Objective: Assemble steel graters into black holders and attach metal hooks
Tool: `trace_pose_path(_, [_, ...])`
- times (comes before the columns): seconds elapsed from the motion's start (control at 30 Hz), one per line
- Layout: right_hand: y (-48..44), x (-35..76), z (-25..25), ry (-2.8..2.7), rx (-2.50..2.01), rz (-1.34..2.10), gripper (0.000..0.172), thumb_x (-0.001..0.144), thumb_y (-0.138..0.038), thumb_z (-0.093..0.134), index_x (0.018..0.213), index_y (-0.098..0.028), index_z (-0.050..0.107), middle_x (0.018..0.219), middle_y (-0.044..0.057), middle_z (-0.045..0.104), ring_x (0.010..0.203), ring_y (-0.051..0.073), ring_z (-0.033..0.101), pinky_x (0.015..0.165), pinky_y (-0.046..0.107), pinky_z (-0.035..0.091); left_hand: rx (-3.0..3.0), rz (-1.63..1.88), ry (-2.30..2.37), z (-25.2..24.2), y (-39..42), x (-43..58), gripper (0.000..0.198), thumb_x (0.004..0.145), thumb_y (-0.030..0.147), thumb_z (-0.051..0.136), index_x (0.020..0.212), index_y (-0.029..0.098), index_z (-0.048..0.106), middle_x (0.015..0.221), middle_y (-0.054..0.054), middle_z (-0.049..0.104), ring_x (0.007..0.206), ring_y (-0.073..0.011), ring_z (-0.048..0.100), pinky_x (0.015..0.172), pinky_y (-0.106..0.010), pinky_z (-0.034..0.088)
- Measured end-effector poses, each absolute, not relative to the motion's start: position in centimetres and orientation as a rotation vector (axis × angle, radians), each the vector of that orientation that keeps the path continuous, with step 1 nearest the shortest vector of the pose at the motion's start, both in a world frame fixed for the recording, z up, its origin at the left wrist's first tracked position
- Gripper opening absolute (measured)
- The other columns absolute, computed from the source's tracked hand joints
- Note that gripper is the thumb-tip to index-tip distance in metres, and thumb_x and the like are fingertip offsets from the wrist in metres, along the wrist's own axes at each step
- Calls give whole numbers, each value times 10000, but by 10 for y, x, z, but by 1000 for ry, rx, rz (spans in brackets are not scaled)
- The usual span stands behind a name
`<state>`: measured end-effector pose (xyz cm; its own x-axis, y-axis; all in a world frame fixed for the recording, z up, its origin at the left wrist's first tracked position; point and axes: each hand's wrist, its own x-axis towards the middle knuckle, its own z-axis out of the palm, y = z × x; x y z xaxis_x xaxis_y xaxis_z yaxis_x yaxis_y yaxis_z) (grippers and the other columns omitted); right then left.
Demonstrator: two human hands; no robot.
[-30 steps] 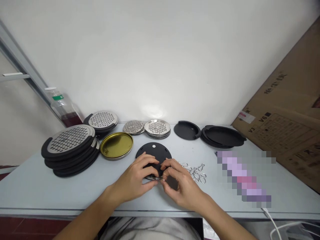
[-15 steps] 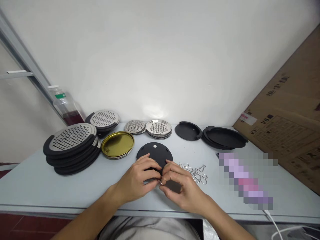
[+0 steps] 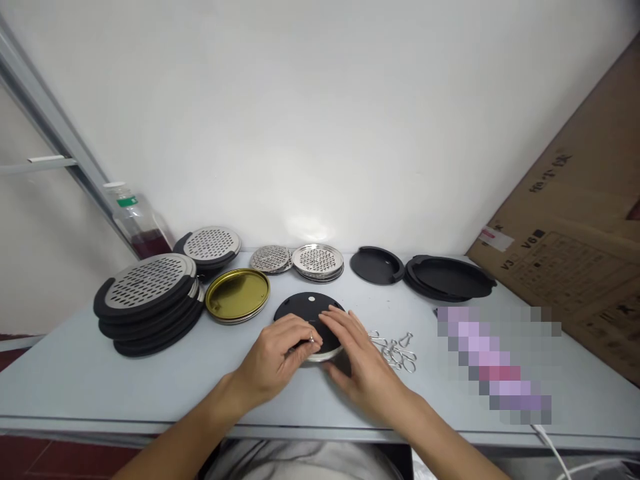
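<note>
A round black disc (image 3: pixel 305 307) with a small white hole lies at the middle of the table, with a silver rim showing at its near edge. My left hand (image 3: pixel 283 353) pinches a small metal clip (image 3: pixel 312 339) over the disc's near part. My right hand (image 3: pixel 357 360) has its fingers spread, fingertips resting on the disc's right side and thumb near its front rim. Several wire clips (image 3: pixel 397 353) lie just right of my right hand. Left of the disc sits a gold round lid (image 3: pixel 237 293) on a short stack.
Stacked black-rimmed graters (image 3: pixel 147 283) stand at the left, near a bottle (image 3: pixel 143 223). Perforated metal discs (image 3: pixel 317 260) and black trays (image 3: pixel 450 277) line the back. A cardboard box (image 3: pixel 575 267) and a blurred purple item (image 3: pixel 495 363) are at the right.
My right hand has let go of the clip and spread onto the disc. My left hand has moved slightly up with the clip. The silver front rim now shows. The view has tilted slightly.
</note>
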<state>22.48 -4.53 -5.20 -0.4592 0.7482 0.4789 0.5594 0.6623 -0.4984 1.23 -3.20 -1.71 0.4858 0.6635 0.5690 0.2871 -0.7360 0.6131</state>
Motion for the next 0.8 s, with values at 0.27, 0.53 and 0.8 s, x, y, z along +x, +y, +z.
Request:
trace_pose_path(0.27, [-39,231,-58,-2012,-1069,309,634,831,-79,549,1420,-275,415,1419,117,522,1348,287,477,1116,548,418,2159,1084,903,25,-28,22,238,1012,266,485,973,184,704,912,-35,719,840,-154,661,769,-255,511])
trace_pose_path(0.53, [-46,229,-44,-1866,-1135,514,505,885,-227,617,1362,-267,459,1225,94,673,1097,268,664,937,405,551,2142,1060,960,60,-22,29,316,1019,350,458,921,177,704,854,-20,718,786,-151,658,713,-242,494])
trace_pose_path(0.8, [-45,228,-44,-1688,-1065,862,450,936,-345,596,1355,-243,467,931,31,678,814,177,668,758,280,569,2240,970,1100,65,23,24,317,1010,352,459,841,189,671,795,13,714,739,-153,645,693,-254,453])
